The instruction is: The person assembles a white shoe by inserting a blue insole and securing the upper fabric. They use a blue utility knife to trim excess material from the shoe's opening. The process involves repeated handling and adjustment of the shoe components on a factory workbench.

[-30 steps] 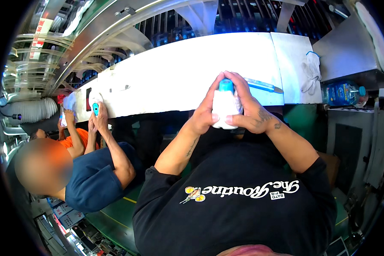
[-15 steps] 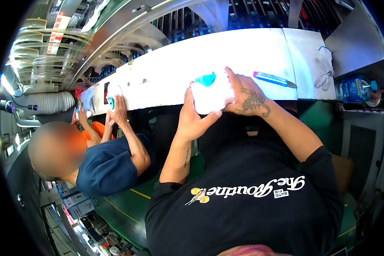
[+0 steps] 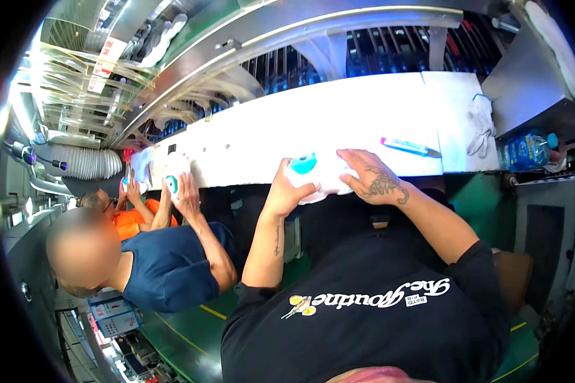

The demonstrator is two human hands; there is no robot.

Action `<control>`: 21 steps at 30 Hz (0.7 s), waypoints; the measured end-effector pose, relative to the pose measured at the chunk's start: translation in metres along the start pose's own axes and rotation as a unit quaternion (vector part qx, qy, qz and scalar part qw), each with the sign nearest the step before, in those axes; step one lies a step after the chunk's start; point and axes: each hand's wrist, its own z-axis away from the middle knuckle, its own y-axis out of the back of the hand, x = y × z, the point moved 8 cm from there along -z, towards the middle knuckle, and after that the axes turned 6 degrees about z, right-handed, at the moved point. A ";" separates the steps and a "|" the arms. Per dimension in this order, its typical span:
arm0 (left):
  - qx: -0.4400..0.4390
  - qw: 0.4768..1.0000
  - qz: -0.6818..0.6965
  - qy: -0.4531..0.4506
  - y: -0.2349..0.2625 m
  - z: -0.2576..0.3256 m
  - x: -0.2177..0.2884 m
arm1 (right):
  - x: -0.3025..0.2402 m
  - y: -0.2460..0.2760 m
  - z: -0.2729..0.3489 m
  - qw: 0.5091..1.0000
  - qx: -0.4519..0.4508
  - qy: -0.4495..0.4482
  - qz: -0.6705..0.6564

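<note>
I have turned the white piece (image 3: 329, 183) around in my two hands. A second ago its blue part (image 3: 303, 163) pointed away from me, up between my fingers; now it sits on the left side, close to my left hand (image 3: 285, 195). The piece is left of the marker pen (image 3: 410, 148) and a bit nearer to me, at the near edge of the counter (image 3: 358, 108) that the pen lies on. I cannot tell from here if it rests there or is held just above, as the bright light makes white melt into white. My left grip is clamped on the piece, thumb in front and fingers behind. My right hand (image 3: 378, 179), nearer the pen, lies flatter at the other end. Its thumb looks like it touches, but I cannot tell if that grip is tight. I think the turn means I now see a wider side of the piece, and that my left hand does more of the holding. The pen has stayed on the counter, and the white glove (image 3: 481, 127) still lies to the right of it.
</note>
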 end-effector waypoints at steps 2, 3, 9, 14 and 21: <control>0.006 1.000 0.012 -0.004 -0.006 -0.001 -0.001 | -0.015 0.043 -0.004 0.992 0.040 -0.030 -0.115; 0.020 0.999 0.024 -0.008 -0.008 -0.004 -0.004 | -0.041 0.082 -0.009 0.982 0.043 -0.013 -0.181; 0.050 0.992 0.113 -0.028 -0.027 -0.017 -0.027 | -0.187 0.217 0.027 0.657 0.017 0.221 -0.720; 0.061 0.993 0.097 -0.038 -0.040 -0.011 -0.026 | -0.209 0.206 0.056 0.506 0.072 0.193 -0.838; 0.142 0.983 -0.012 -0.119 -0.021 0.006 -0.015 | -0.218 0.212 0.051 0.475 0.030 0.084 -0.876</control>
